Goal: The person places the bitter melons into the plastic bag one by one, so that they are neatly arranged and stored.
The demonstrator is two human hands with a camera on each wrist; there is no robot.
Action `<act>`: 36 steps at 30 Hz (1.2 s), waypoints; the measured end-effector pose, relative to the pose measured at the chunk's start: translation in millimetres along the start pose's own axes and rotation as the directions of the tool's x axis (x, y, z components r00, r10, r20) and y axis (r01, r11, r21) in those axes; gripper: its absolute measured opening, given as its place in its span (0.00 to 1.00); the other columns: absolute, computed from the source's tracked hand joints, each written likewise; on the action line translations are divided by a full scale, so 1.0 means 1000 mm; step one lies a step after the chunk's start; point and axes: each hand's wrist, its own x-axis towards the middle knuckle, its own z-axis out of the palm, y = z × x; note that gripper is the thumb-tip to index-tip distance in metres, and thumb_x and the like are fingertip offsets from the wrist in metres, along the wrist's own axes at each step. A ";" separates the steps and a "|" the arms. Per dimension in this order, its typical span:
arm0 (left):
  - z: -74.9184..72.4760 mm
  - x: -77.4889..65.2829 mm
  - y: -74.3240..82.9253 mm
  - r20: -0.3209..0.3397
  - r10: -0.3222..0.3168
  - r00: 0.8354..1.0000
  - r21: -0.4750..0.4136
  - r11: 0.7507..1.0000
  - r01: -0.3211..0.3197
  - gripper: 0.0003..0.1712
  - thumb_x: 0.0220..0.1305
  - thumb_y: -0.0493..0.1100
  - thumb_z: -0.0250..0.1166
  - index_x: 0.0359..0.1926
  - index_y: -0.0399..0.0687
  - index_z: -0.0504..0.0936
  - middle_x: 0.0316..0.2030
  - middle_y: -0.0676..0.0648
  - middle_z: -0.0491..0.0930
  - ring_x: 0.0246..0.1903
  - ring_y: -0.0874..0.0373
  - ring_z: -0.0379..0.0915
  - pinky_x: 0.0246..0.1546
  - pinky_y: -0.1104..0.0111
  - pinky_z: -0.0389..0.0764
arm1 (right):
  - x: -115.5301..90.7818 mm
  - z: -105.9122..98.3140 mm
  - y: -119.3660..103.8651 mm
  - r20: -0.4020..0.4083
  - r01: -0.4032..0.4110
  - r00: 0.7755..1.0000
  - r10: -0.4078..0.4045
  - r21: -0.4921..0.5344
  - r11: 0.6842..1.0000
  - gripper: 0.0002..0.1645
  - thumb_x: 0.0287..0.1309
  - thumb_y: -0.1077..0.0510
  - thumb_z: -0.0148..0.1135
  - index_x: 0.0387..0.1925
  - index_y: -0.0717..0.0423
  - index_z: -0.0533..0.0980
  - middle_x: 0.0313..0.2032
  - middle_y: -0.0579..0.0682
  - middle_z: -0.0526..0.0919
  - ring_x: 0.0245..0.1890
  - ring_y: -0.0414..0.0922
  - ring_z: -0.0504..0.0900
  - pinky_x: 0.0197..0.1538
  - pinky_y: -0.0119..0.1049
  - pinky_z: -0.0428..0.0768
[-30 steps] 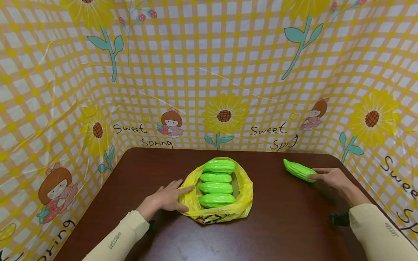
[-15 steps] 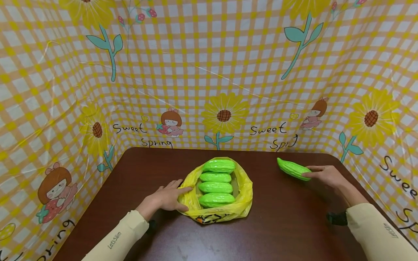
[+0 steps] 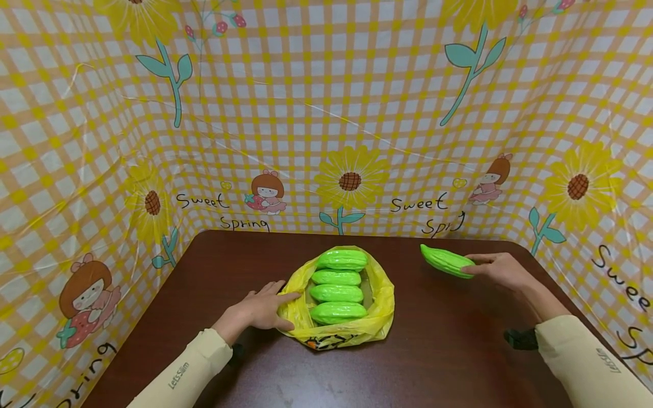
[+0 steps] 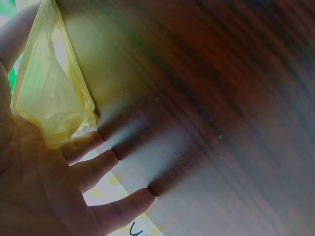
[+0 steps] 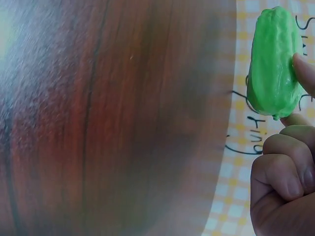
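In the head view my right hand (image 3: 502, 272) pinches one end of a bright green bitter melon (image 3: 446, 262), held tilted over the right side of the table. The right wrist view shows that bitter melon (image 5: 275, 64) between thumb and forefinger, the other fingers curled in. A yellow plastic bag (image 3: 382, 289) lies with its mouth spread in the middle of the table. Several more bitter melons (image 3: 338, 293) lie stacked in a row inside it. My left hand (image 3: 262, 309) rests at the bag's left rim. In the left wrist view its fingers (image 4: 125, 209) are straight, with tips on the table.
The dark brown table (image 3: 418, 362) stretches around the bag. A checked cloth (image 3: 285, 130) with sunflowers and cartoon girls hangs behind it and on both sides. Some dark object (image 3: 520, 339) sits under the right wrist.
My right hand has carried the bitter melon leftward and slightly farther back, nearer the bag. The left hand, the bag and its contents stay in place.
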 end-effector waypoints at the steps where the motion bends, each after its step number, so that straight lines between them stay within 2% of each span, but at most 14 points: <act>1: 0.000 0.000 0.000 0.001 -0.001 1.000 -0.001 1.000 0.001 0.46 0.60 0.61 0.71 0.76 0.65 0.63 0.79 0.39 0.47 0.78 0.41 0.43 0.69 0.35 0.52 | 0.000 0.000 -0.002 -0.002 0.003 1.000 -0.003 -0.002 1.000 0.52 0.58 0.31 0.66 0.72 0.59 0.67 0.69 0.72 0.66 0.27 0.54 0.75 0.34 0.46 0.77; 4: 0.000 -0.001 0.001 0.001 -0.001 1.000 -0.007 1.000 0.001 0.45 0.60 0.61 0.71 0.76 0.65 0.64 0.79 0.40 0.47 0.78 0.41 0.43 0.69 0.34 0.51 | 0.000 0.001 -0.009 0.010 0.024 1.000 -0.024 -0.028 0.999 0.51 0.59 0.31 0.65 0.72 0.58 0.67 0.70 0.72 0.65 0.42 0.61 0.78 0.39 0.47 0.78; 6: -0.001 -0.001 0.001 -0.001 -0.002 1.000 -0.012 1.000 0.002 0.46 0.60 0.61 0.71 0.76 0.64 0.64 0.79 0.39 0.48 0.78 0.41 0.44 0.69 0.34 0.51 | 0.000 0.002 -0.013 0.017 0.032 0.999 -0.031 -0.034 0.999 0.51 0.59 0.30 0.65 0.72 0.58 0.67 0.70 0.70 0.66 0.44 0.64 0.78 0.39 0.47 0.78; 8: -0.001 -0.002 0.001 -0.002 -0.003 1.000 -0.016 1.000 0.003 0.46 0.60 0.61 0.71 0.76 0.64 0.64 0.79 0.39 0.48 0.78 0.41 0.44 0.69 0.33 0.50 | 0.001 0.003 -0.018 0.021 0.026 0.999 -0.026 -0.021 0.999 0.51 0.58 0.30 0.66 0.72 0.57 0.67 0.62 0.67 0.77 0.32 0.56 0.78 0.34 0.45 0.77; 10: -0.001 -0.003 0.001 -0.002 -0.004 1.000 -0.016 1.000 0.004 0.46 0.60 0.61 0.71 0.76 0.64 0.64 0.79 0.39 0.48 0.78 0.40 0.43 0.69 0.33 0.50 | 0.001 0.003 -0.022 0.025 0.019 0.999 -0.019 -0.006 1.000 0.51 0.57 0.31 0.67 0.73 0.56 0.67 0.48 0.60 0.87 0.17 0.47 0.68 0.28 0.43 0.75; 12: -0.001 -0.003 0.001 -0.001 -0.005 1.000 -0.016 1.000 0.005 0.46 0.60 0.61 0.72 0.76 0.64 0.64 0.79 0.39 0.48 0.78 0.40 0.43 0.69 0.33 0.50 | 0.001 0.004 -0.028 0.031 0.012 0.999 -0.013 0.018 1.000 0.51 0.57 0.31 0.68 0.73 0.55 0.67 0.35 0.50 0.88 0.15 0.40 0.54 0.25 0.43 0.72; 14: 0.000 -0.002 0.001 0.000 -0.004 1.000 -0.013 1.000 0.004 0.46 0.60 0.61 0.71 0.76 0.64 0.64 0.79 0.39 0.48 0.78 0.40 0.43 0.68 0.33 0.51 | 0.000 0.005 -0.034 0.041 0.019 0.999 -0.020 0.021 1.000 0.50 0.57 0.32 0.68 0.73 0.54 0.67 0.29 0.48 0.86 0.16 0.39 0.58 0.26 0.43 0.71; 19: 0.000 -0.001 0.000 0.002 -0.005 1.000 -0.008 1.000 0.005 0.46 0.59 0.62 0.71 0.76 0.64 0.64 0.79 0.39 0.48 0.78 0.41 0.43 0.69 0.34 0.51 | -0.003 0.010 -0.048 0.044 0.049 0.998 -0.050 0.007 0.999 0.50 0.57 0.31 0.68 0.72 0.54 0.69 0.55 0.64 0.82 0.30 0.46 0.71 0.31 0.45 0.71; 22: 0.000 0.000 -0.001 0.002 -0.006 1.000 -0.006 1.000 0.006 0.46 0.59 0.62 0.71 0.76 0.65 0.64 0.79 0.40 0.48 0.78 0.41 0.43 0.69 0.34 0.51 | -0.004 0.011 -0.056 0.053 0.073 0.996 -0.072 -0.003 0.997 0.49 0.57 0.31 0.67 0.72 0.55 0.69 0.69 0.69 0.68 0.46 0.58 0.77 0.39 0.48 0.74; 27: -0.001 0.000 0.000 0.001 -0.006 1.000 0.002 1.000 0.006 0.46 0.59 0.62 0.71 0.76 0.65 0.65 0.79 0.40 0.49 0.78 0.41 0.44 0.69 0.34 0.51 | -0.004 0.014 -0.066 0.076 0.106 0.992 -0.105 -0.012 0.994 0.49 0.59 0.32 0.66 0.72 0.55 0.68 0.74 0.71 0.57 0.69 0.71 0.61 0.57 0.60 0.74; 31: -0.002 0.000 0.000 -0.001 -0.004 1.000 0.003 1.000 0.004 0.46 0.59 0.62 0.71 0.76 0.65 0.65 0.79 0.39 0.49 0.78 0.41 0.43 0.68 0.33 0.52 | -0.003 0.018 -0.075 0.082 0.129 0.988 -0.128 -0.005 0.992 0.48 0.58 0.33 0.67 0.71 0.55 0.69 0.74 0.70 0.59 0.71 0.72 0.58 0.60 0.64 0.72; 33: -0.002 0.000 0.000 0.000 -0.003 1.000 0.002 1.000 0.003 0.46 0.59 0.62 0.71 0.76 0.64 0.65 0.79 0.39 0.49 0.78 0.40 0.43 0.68 0.33 0.51 | -0.002 0.021 -0.081 0.078 0.133 0.988 -0.133 0.010 0.991 0.47 0.56 0.34 0.69 0.70 0.55 0.71 0.55 0.68 0.80 0.54 0.72 0.74 0.55 0.60 0.75; 34: -0.002 0.000 0.000 0.000 -0.003 1.000 0.000 1.000 0.003 0.46 0.59 0.62 0.71 0.76 0.64 0.65 0.79 0.39 0.48 0.78 0.40 0.43 0.68 0.33 0.51 | -0.002 0.023 -0.084 0.072 0.142 0.987 -0.143 0.009 0.990 0.47 0.56 0.34 0.70 0.69 0.54 0.72 0.51 0.63 0.83 0.52 0.72 0.75 0.53 0.58 0.76; 36: -0.003 0.000 0.000 0.002 -0.002 1.000 0.000 1.000 0.002 0.46 0.59 0.62 0.71 0.76 0.64 0.64 0.79 0.39 0.48 0.78 0.40 0.43 0.68 0.33 0.51 | 0.000 0.026 -0.090 0.070 0.141 0.987 -0.142 0.023 0.990 0.45 0.54 0.35 0.72 0.68 0.53 0.73 0.28 0.51 0.83 0.27 0.63 0.73 0.42 0.51 0.78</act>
